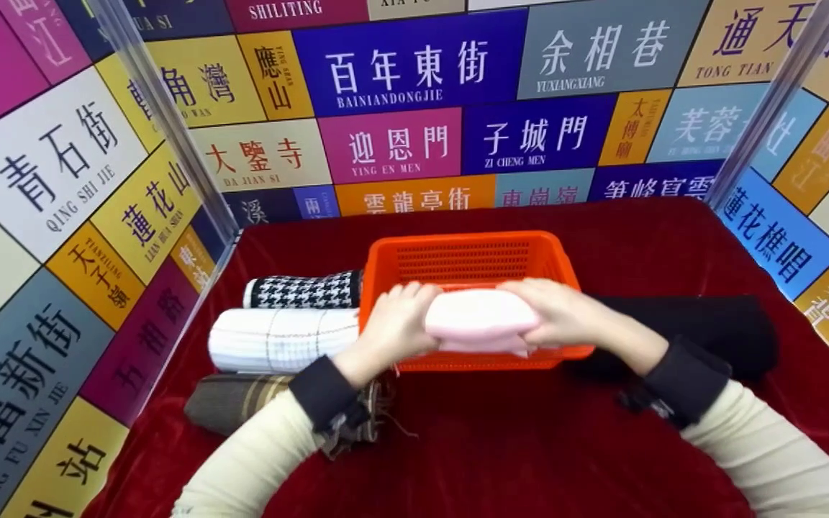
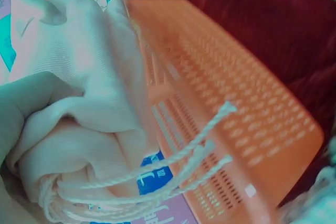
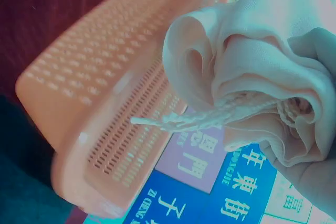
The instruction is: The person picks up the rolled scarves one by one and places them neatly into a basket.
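Observation:
A pale pink rolled scarf (image 1: pixel 483 316) with twisted fringe is held up by both hands above the front part of an orange plastic basket (image 1: pixel 468 239). My left hand (image 1: pixel 398 316) grips one end of the roll, and my right hand (image 1: pixel 560 314) grips the other. Loose folds and fringe cords (image 2: pixel 173 174) hang out at the left end in the left wrist view. The right wrist view shows the layered folds of the scarf (image 3: pixel 247 72) between thumb and fingers, with more fringe sticking out. The basket's interior is partly hidden by the scarf and hands.
Left of the basket lie a black-and-white houndstooth roll (image 1: pixel 306 289), a white checked roll (image 1: pixel 281 338) and a grey-brown fringed roll (image 1: pixel 231 403). A black folded cloth (image 1: pixel 709 334) lies to the right. Dark red cloth (image 1: pixel 486 446) covers the table; sign-printed walls (image 1: pixel 414 65) enclose it.

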`<state>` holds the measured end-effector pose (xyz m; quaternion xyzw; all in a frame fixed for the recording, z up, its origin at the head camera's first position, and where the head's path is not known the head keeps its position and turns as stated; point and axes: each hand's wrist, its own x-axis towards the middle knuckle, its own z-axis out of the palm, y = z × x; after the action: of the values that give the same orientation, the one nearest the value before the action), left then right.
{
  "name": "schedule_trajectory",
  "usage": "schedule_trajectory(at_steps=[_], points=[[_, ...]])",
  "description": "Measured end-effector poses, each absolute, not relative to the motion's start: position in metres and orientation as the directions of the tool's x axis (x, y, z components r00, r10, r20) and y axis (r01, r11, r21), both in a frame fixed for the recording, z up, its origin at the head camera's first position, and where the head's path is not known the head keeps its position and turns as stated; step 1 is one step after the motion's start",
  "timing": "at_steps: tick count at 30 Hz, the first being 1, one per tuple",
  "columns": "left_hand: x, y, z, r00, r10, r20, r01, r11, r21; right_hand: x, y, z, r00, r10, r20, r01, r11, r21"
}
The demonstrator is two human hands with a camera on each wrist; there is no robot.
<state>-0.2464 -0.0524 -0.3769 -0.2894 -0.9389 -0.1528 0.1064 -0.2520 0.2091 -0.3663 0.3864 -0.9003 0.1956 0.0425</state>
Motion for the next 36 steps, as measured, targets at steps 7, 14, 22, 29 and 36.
schedule_trajectory(at_steps=[7, 14, 22, 29, 36], points=[[-0.288, -0.044, -0.372, -0.849, 0.477, 0.228, 0.521, 0.828, 0.206, -0.293, 0.208, -0.361, -0.755, -0.637, 0.159, -0.649, 0.69, -0.32], [-0.341, -0.034, -0.388, -0.907, 0.4, 0.13, 0.414, 0.903, 0.116, -0.344, 0.195, -0.378, -0.832, -0.551, 0.057, -0.545, 0.796, -0.263], [-0.379, -0.016, -0.405, -0.962, 0.273, 0.024, 0.269, 0.958, -0.102, -0.385, 0.17, -0.4, -0.893, -0.449, -0.013, -0.447, 0.891, -0.078], [-0.394, -0.001, -0.416, -0.978, 0.208, 0.033, 0.19, 0.94, -0.282, -0.399, 0.153, -0.416, -0.905, -0.424, -0.026, -0.419, 0.882, 0.213], [-0.397, 0.007, -0.438, -0.99, 0.129, 0.061, 0.109, 0.96, -0.258, -0.403, 0.15, -0.43, -0.916, -0.363, -0.168, -0.389, 0.907, 0.163]])
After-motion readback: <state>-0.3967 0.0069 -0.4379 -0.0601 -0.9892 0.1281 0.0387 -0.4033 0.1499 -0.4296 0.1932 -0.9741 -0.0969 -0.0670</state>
